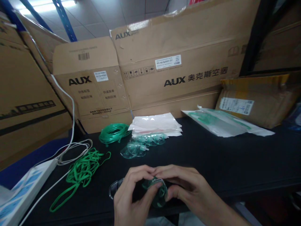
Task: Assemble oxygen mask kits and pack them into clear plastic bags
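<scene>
Both hands meet low in the middle of the head view, over the near edge of the black table (pixel 211 157). My left hand (pixel 131 194) and my right hand (pixel 185 188) each pinch a clear green plastic mask (pixel 157 193), their fingers curled round its rim. More clear masks (pixel 138 146) lie in a small heap farther back. A coil of green tubing (pixel 114 131) sits to their left. Loose green elastic bands (pixel 81 172) sprawl on the left of the table.
A stack of white plastic bags (pixel 156 124) lies behind the masks, and sealed packets (pixel 223 122) lie at the right. Large cardboard boxes (pixel 174 62) wall the back and left. White cables (pixel 72 147) run to a power strip (pixel 21 194) at the left.
</scene>
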Tool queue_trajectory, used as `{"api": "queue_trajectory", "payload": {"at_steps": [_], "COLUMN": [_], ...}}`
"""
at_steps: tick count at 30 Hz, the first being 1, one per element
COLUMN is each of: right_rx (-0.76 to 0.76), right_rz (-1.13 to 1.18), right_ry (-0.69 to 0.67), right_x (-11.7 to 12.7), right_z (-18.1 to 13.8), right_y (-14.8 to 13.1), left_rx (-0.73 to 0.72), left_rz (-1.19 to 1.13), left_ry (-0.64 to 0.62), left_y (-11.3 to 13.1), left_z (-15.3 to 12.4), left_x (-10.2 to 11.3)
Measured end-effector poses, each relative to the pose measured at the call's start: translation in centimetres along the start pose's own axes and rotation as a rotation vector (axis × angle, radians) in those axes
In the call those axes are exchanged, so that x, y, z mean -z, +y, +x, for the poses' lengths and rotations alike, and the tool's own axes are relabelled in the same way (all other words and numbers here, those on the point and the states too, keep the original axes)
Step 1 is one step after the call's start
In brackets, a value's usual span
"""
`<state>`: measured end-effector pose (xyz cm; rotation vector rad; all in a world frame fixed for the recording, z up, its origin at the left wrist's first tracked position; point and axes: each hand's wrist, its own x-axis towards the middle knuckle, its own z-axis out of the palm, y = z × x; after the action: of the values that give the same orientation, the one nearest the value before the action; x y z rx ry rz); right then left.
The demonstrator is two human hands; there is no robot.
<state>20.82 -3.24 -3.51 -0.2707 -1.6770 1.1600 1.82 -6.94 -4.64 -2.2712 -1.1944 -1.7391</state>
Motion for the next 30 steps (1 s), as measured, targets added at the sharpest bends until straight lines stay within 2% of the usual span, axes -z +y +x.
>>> {"api": "queue_trajectory", "payload": {"at_steps": [3,5,10,16,19,24,30], "right_rx": [0.115,0.193,0.293,0.368,0.383,0.37,0.419], "right_rz": [-0.196,-0.306,-0.546,-0.884,-0.896,-0.782,-0.932], "right_ry": [0.039,0.054,0.0,-0.008,0.016,0.079,0.061], "right_x": [0.0,-0.1,-0.4,-0.9,-1.0,-1.1,-1.2], "right_z": [0.1,0.0,-0.7,-1.7,-1.6,-1.1,-1.3], "right_y": [-0.2,-0.3,-0.3,0.7,0.8,0.8,1.3], "left_rx": [-0.083,-0.126,-0.121,-0.101,-0.093,-0.104,-0.094], "left_rz": [0.053,0.07,0.082,0.019,0.008,0.064,0.033], "left_ry": [-0.047,-0.033,0.054,0.045,0.023,-0.01,-0.03], "left_y": [0.1,0.2,0.4,0.3,0.3,0.4,-0.1], "left_z": [0.2,0.3,0.0,-0.1,-0.1,0.0,-0.5], "left_x": [0.2,0.4,0.3,-0.2,-0.4,-0.5,-0.1]}}
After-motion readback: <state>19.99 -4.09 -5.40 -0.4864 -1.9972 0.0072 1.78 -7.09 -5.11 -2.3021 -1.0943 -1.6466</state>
